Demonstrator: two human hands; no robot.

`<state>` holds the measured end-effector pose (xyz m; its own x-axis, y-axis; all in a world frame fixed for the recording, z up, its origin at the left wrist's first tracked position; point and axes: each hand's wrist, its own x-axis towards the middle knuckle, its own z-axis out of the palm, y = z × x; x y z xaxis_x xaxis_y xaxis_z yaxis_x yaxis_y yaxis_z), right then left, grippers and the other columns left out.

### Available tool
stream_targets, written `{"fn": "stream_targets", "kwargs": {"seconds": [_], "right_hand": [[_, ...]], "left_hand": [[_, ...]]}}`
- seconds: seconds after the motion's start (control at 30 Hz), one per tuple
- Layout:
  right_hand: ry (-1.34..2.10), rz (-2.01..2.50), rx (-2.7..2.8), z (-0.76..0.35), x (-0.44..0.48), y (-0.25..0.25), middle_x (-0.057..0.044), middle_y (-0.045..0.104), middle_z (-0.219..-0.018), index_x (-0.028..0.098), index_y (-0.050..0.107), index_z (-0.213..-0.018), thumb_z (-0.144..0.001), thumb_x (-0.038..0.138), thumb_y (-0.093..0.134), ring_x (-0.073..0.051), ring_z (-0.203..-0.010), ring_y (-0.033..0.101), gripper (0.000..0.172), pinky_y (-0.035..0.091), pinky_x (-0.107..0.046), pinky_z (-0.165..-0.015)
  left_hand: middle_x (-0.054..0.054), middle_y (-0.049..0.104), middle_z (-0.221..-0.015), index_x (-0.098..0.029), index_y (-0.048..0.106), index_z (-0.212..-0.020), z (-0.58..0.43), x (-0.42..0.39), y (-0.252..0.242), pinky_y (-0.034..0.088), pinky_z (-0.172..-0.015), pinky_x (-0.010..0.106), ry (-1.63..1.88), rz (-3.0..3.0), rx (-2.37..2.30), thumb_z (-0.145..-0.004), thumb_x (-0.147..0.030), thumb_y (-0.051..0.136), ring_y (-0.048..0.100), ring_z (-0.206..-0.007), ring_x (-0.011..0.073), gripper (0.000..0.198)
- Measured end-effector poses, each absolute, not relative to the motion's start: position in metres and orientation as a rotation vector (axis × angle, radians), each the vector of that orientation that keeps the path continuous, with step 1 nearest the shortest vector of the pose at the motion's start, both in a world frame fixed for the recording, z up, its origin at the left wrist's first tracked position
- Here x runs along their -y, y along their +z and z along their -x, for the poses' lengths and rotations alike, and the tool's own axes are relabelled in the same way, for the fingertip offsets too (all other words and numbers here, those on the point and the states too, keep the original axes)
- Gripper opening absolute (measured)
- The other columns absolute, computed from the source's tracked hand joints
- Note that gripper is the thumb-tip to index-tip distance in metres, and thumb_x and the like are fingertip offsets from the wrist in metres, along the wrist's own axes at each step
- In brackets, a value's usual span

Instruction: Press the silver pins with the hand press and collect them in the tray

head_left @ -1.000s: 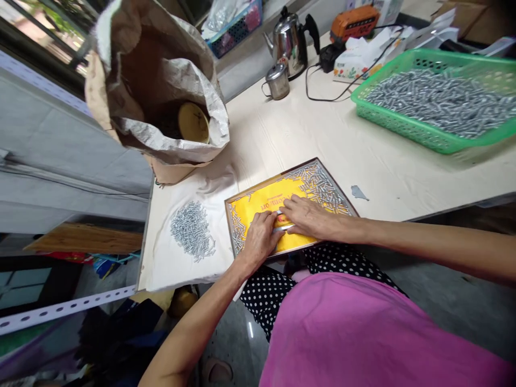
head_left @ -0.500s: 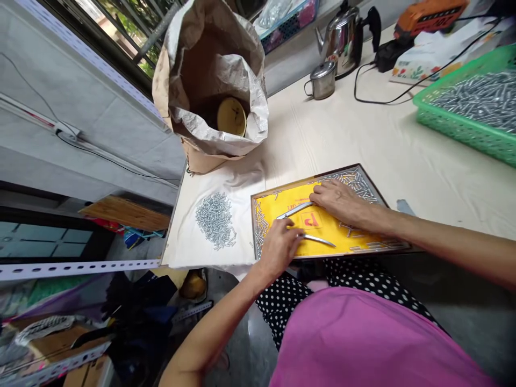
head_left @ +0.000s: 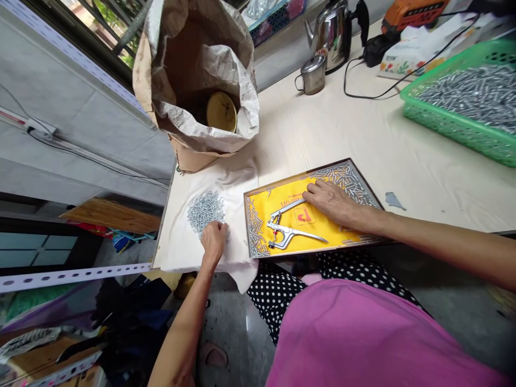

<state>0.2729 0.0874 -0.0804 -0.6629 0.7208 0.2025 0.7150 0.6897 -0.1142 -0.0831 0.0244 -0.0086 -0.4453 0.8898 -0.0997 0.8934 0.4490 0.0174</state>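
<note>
L grip (closure: can't tell) at pin pile may scatter it if dragged; pliers, clamped by R grip & extending to its L, may pivot if hold slackens.

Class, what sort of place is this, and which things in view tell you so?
Probably a small home workshop: a green basket holds many small metal parts, a metal hand tool lies in a tray, and a kettle shares the table.

On the pale table: sack, mug, kettle, green basket, shallow tray, white cloth.
</note>
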Motion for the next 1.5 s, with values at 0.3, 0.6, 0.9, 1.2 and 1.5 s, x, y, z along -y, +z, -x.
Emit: {"fn": "stream_targets", "kwargs": {"seconds": [0.3,0.6,0.9,1.2,1.5], "right_hand": [[0.066,0.947,2.722,-0.293,-0.107,-0.067,-0.010,0.062,-0.097,0.020,0.062,-0.096,-0.098,0.015,0.042,-0.025,-0.093,0.046,0.020,0.031,-0.035,-0.078],[0.089,1.016,2.766,-0.296,-0.113,-0.064,-0.011,0.062,-0.099,0.018,0.064,-0.100,-0.098,0.015,0.042,-0.025,-0.095,0.046,0.022,0.033,-0.036,-0.078],[0.060,1.058,2.749,-0.295,-0.111,-0.067,-0.012,0.063,-0.103,0.021,0.066,-0.105,-0.097,0.017,0.040,-0.027,-0.098,0.045,0.027,0.034,-0.039,-0.082],[0.031,1.101,2.734,-0.292,-0.111,-0.070,-0.011,0.063,-0.101,0.020,0.065,-0.103,-0.097,0.015,0.041,-0.027,-0.098,0.048,0.026,0.036,-0.037,-0.080],[0.251,1.047,2.671,-0.291,-0.072,-0.065,-0.021,0.062,-0.128,0.009,0.051,-0.141,-0.090,0.067,0.057,-0.036,-0.119,0.053,0.077,0.038,-0.052,-0.105]], "left_hand": [[0.003,0.072,-0.074,-0.018,0.071,-0.078,-0.018,0.004,-0.008,0.045,-0.060,0.025,0.570,-1.536,-1.737,-0.083,-0.046,0.064,0.062,-0.065,0.0159,0.029],[0.003,0.071,-0.078,-0.020,0.071,-0.078,-0.014,0.004,-0.006,0.045,-0.069,0.027,0.341,-1.852,-1.911,-0.088,-0.032,0.060,0.062,-0.072,0.0167,0.019],[0.004,0.072,-0.073,-0.016,0.074,-0.069,-0.030,-0.007,-0.014,0.045,-0.062,0.026,0.306,-1.557,-1.853,-0.080,-0.042,0.065,0.064,-0.070,0.0179,0.029],[0.005,0.072,-0.070,-0.017,0.072,-0.066,-0.032,-0.008,-0.018,0.045,-0.063,0.027,0.206,-1.617,-1.840,-0.080,-0.038,0.064,0.064,-0.068,0.0180,0.027],[-0.001,0.059,-0.052,-0.016,0.068,-0.066,-0.025,-0.010,-0.022,0.039,-0.050,0.023,0.061,-1.377,-1.774,-0.080,-0.035,0.065,0.052,-0.047,0.0125,0.023]]}}
